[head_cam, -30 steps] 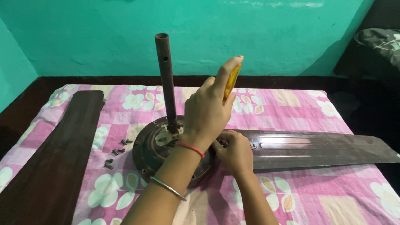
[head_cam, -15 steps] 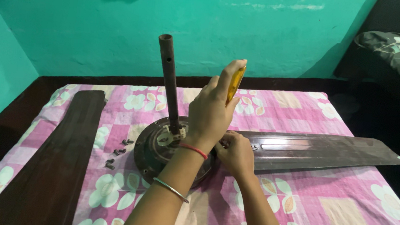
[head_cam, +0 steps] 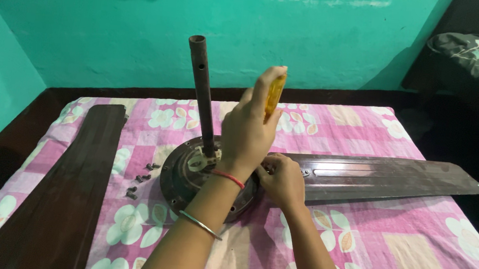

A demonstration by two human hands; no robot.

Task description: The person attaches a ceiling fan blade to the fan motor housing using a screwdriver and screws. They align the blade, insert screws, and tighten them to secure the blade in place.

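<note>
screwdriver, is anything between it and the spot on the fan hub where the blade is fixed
The left hand holds the yellow-handled screwdriver upright over the joint between the fan hub and the blade. The right hand rests on that joint, and the two hands hide the tip, so it cannot be told whether the path is clear.

No packages, labels, signs or screens in view.

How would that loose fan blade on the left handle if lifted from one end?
The detached fan blade is long, thin and flat, so it would probably flex or droop slightly rather than stay rigid. It looks like dark sheet metal, likely light for its length but awkward to balance. Lying flat on the patterned bedsheet, it should slide, not roll.
</note>
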